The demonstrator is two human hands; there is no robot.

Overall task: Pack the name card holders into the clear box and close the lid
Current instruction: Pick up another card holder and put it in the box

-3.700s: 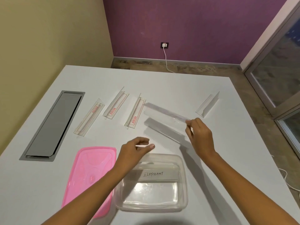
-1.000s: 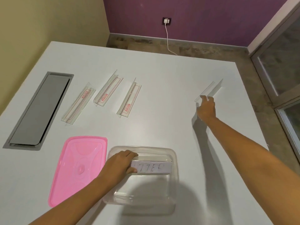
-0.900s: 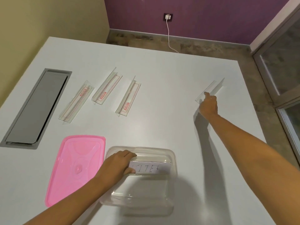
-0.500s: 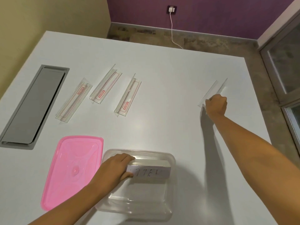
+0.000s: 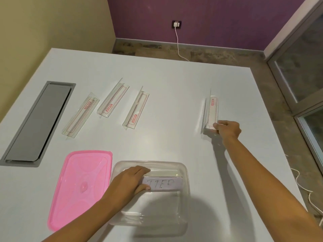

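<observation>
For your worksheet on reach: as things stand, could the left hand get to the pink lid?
Probably yes. The left hand is in the clear box, and the pink lid lies right beside it with nothing between.

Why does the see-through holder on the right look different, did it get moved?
Yes. The right hand has tipped the holder up and turned it; it lay angled toward the table's right edge.

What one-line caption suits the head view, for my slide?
Right hand grips a name card holder on the table; left hand steadies another in the clear box.
</observation>
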